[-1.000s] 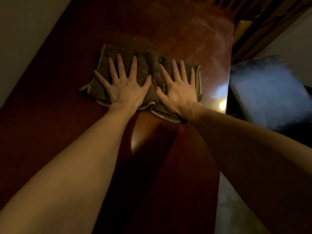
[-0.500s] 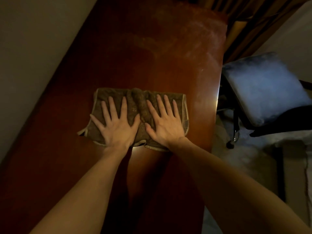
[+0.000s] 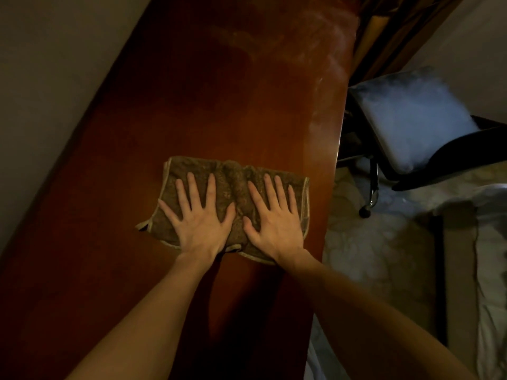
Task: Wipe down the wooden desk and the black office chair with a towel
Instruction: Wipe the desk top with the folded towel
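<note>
Wooden desk (image 3: 219, 105) runs long from near to far; hazy film shows on its far part, beyond the towel (image 3: 236, 182). Black office chair (image 3: 411, 119) stands off the right edge. That towel lies mid-desk, long axis left-right. Left hand (image 3: 199, 215) and right hand (image 3: 274, 218) press it flat, fingers spread, pointing far, side by side.

A plain pale wall (image 3: 55, 78) fills the left side. At the top right hang dark brown curtain folds (image 3: 397, 31), with more pale wall beside them. A pale blue-white cushion (image 3: 411, 116) lies tilted at the right. Below it spreads a light carpet with a faint floral pattern (image 3: 370, 256). White rumpled bedding (image 3: 493, 270) shows at the right edge, with a tan, dark-edged panel (image 3: 461, 270) between it and the carpet.
</note>
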`<act>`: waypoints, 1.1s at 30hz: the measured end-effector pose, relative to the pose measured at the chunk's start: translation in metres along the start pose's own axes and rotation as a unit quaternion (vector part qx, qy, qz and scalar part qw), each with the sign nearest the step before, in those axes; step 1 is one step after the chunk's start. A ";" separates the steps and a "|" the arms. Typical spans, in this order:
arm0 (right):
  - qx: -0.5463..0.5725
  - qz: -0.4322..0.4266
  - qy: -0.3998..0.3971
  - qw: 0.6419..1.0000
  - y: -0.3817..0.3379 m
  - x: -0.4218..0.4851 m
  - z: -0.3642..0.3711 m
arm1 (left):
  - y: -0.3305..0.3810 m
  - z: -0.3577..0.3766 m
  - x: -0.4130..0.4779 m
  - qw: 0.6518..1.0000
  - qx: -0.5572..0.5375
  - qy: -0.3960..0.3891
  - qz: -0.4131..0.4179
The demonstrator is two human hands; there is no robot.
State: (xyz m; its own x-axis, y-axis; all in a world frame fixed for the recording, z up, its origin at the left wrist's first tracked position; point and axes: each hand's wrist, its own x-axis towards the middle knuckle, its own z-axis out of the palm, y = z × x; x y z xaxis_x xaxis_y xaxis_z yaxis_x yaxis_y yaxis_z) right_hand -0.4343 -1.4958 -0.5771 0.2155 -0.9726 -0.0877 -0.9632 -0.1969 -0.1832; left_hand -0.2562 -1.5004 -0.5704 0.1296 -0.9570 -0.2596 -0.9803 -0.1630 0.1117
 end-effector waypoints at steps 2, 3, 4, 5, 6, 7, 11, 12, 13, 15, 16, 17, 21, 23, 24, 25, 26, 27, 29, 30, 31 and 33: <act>0.008 0.007 0.007 1.000 0.001 -0.018 0.001 | 0.001 0.004 -0.018 1.000 -0.003 -0.003 0.008; 0.011 0.015 0.012 1.000 0.000 -0.029 0.002 | 0.002 0.005 -0.026 1.000 -0.003 -0.004 0.012; 0.014 0.022 0.014 1.000 0.000 -0.040 0.002 | 0.003 0.006 -0.033 1.000 -0.003 -0.009 0.017; 0.016 0.025 0.015 0.999 0.001 -0.051 0.003 | 0.004 0.008 -0.041 1.000 -0.002 -0.013 0.022; 0.015 0.025 0.013 0.999 0.004 -0.062 0.004 | 0.005 0.010 -0.048 0.999 0.000 -0.017 0.029; 0.011 0.019 0.008 1.000 0.009 -0.071 0.005 | 0.005 0.012 -0.056 0.999 0.000 -0.019 0.035; -0.008 -0.020 -0.001 1.000 0.044 -0.095 0.000 | 0.013 0.016 -0.083 0.998 -0.003 -0.037 0.059; -0.012 -0.020 -0.008 1.000 0.052 -0.098 -0.002 | 0.015 0.017 -0.087 0.997 -0.004 -0.043 0.061; -0.014 -0.015 -0.013 1.000 0.058 -0.100 -0.005 | 0.017 0.017 -0.088 0.997 -0.007 -0.046 0.062; -0.007 0.018 -0.017 1.000 0.056 -0.100 -0.009 | 0.020 0.015 -0.086 0.997 -0.024 -0.047 0.060; 0.006 0.047 -0.018 0.999 0.048 -0.098 -0.011 | 0.021 0.015 -0.083 0.997 -0.036 -0.041 0.057; 0.027 0.083 -0.018 0.996 0.036 -0.095 -0.013 | 0.023 0.015 -0.079 0.997 -0.047 -0.028 0.054; 0.064 0.189 -0.025 0.979 0.001 -0.080 -0.007 | 0.036 0.023 -0.067 0.999 -0.042 0.018 0.028; 0.034 0.190 -0.028 0.981 0.006 -0.073 -0.001 | 0.041 0.025 -0.060 0.999 -0.027 0.028 0.026; 0.032 0.189 -0.019 0.981 0.012 -0.070 -0.001 | 0.043 0.026 -0.056 0.999 -0.021 0.035 0.027; 0.033 0.190 -0.007 0.981 0.017 -0.065 0.000 | 0.045 0.025 -0.050 0.999 -0.017 0.040 0.030; 0.034 0.193 0.004 0.981 0.022 -0.059 0.001 | 0.048 0.024 -0.042 0.998 -0.015 0.041 0.036; 0.031 0.197 0.014 0.980 0.027 -0.052 0.002 | 0.053 0.023 -0.033 0.998 -0.012 0.043 0.042; 0.032 0.200 0.028 0.979 0.034 -0.038 0.001 | 0.061 0.020 -0.016 0.998 -0.008 0.043 0.051; 0.033 0.200 0.034 0.979 0.039 -0.030 0.000 | 0.066 0.019 -0.007 0.998 -0.007 0.045 0.053; 0.031 0.200 0.036 0.979 0.044 -0.022 -0.002 | 0.071 0.018 0.003 0.997 -0.005 0.046 0.053; 0.026 0.199 0.035 0.979 0.055 -0.006 -0.005 | 0.081 0.013 0.020 0.998 0.001 0.045 0.053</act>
State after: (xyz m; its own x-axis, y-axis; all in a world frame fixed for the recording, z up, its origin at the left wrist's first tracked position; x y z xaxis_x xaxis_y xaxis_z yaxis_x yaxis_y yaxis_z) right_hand -0.4891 -1.5010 -0.5813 -0.1878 -0.9775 -0.0960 -0.9588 0.2037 -0.1980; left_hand -0.3351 -1.5294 -0.5793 0.0372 -0.9865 -0.1594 -0.9895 -0.0586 0.1319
